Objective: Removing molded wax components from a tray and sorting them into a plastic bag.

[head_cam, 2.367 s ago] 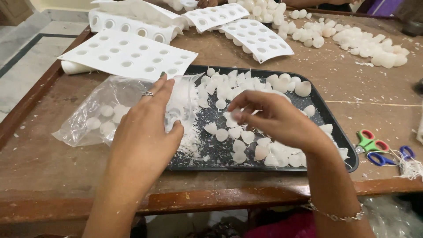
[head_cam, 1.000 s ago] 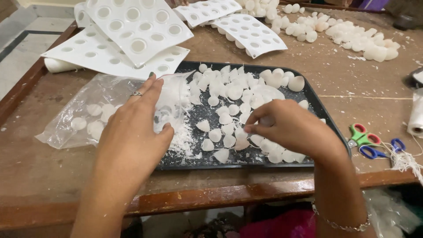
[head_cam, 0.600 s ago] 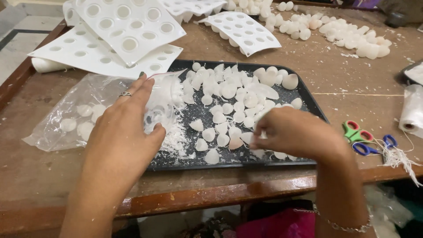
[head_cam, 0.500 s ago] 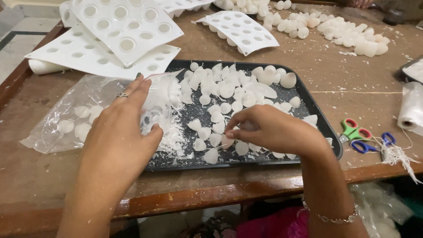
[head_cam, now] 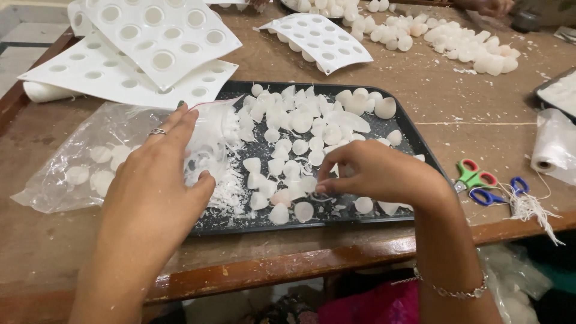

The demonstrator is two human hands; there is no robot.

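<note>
- White pieces (head_cam: 300,147) – small dome-shaped wax-like shells – lie scattered over a black tray (head_cam: 420,150), thickest in its middle and rear.
- Right hand (head_cam: 378,174): hovers over the near middle of the tray, fingers curled and drawn together, fingertips (head_cam: 324,187) pointing down among the pieces. They appear to pinch one piece; the grip itself is partly hidden, so whether it is held cannot be told for certain.
- A bracelet (head_cam: 450,291) sits on the right wrist.
- Left hand (head_cam: 159,180): spread, palm down, fingers extended toward the mouth of a clear bag (head_cam: 66,180). It rests on the bag where the bag overlaps the left rim of the tray, pressing the plastic flat. A ring (head_cam: 157,131) is on one finger.
- The bag lies on the table (head_cam: 480,120) left of the tray and holds several white pieces.
- White flakes (head_cam: 231,192) are heaped on the tray just beside the left thumb.
- White moulds (head_cam: 150,54) – flat sheets with round cavities – are stacked behind the bag, their corner overlapping the rear left of the tray. Another mould (head_cam: 321,39) lies behind the tray.
- More white pieces (head_cam: 462,42) are piled at the far right of the table.
- Scissors (head_cam: 480,183) with green, red and blue handles lie right of the tray, near the table edge; a plastic roll (head_cam: 555,147) lies beyond them.
</note>
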